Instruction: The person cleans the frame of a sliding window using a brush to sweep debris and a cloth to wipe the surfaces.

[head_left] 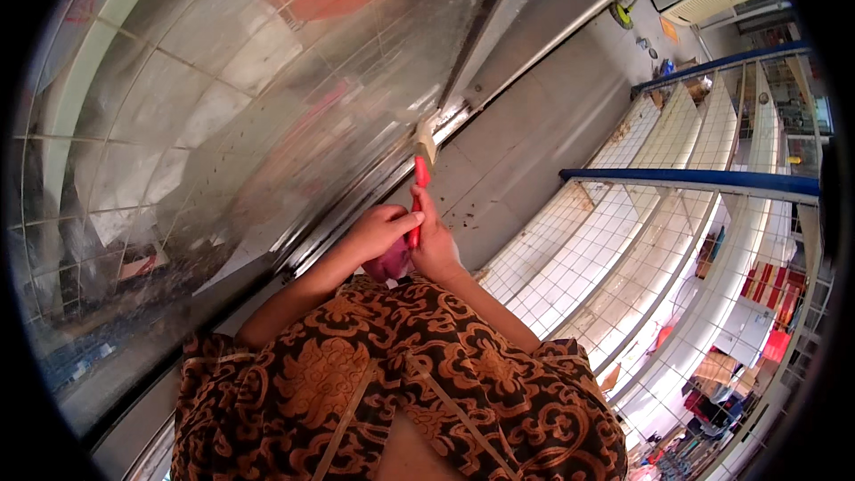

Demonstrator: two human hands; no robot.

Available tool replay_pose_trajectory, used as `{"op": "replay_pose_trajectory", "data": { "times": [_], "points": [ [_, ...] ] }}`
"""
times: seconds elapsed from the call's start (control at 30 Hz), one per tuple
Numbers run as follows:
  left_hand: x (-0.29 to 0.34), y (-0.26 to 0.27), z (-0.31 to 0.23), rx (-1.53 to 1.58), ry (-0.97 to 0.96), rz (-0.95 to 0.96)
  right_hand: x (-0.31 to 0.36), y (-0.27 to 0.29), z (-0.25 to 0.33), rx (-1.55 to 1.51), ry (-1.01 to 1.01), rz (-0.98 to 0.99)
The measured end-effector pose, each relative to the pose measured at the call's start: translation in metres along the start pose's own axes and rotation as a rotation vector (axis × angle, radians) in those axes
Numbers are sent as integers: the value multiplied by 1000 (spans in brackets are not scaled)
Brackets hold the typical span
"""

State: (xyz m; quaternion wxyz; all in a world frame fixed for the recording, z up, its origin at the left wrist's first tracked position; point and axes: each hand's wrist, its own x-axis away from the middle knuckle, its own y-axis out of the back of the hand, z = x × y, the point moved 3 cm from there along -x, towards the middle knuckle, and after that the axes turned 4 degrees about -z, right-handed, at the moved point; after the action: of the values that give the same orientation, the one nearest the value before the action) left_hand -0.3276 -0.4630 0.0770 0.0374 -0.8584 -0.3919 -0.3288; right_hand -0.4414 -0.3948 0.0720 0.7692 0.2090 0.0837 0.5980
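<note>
My two hands meet close in front of my chest. My left hand (376,232) curls over a round purple-pink thing, perhaps an onion (393,263), which is mostly hidden by the fingers. My right hand (436,248) presses against it from the right and grips a knife with a red handle (419,180). The knife's pale blade (426,140) points away from me. My left thumb touches the red handle. Both forearms come out of sleeves of brown cloth with an orange pattern (401,383).
A shiny, scratched metal sheet (223,98) fills the left side, edged by a metal rail (463,111). A grey concrete strip (534,142) runs beside it. To the right, white tiled steps (623,232) drop behind a blue railing (695,180); colourful stalls lie far below.
</note>
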Motion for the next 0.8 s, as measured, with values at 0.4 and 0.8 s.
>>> {"op": "replay_pose_trajectory", "data": {
  "times": [0.4, 0.8],
  "points": [
    [17, 33, -79, -870, -163, -164, -32, 15, 13, -109, 100, 77],
    [21, 11, -67, -1040, -407, -336, -48, -27, -19, -1092, -616, -20]
  ]
}}
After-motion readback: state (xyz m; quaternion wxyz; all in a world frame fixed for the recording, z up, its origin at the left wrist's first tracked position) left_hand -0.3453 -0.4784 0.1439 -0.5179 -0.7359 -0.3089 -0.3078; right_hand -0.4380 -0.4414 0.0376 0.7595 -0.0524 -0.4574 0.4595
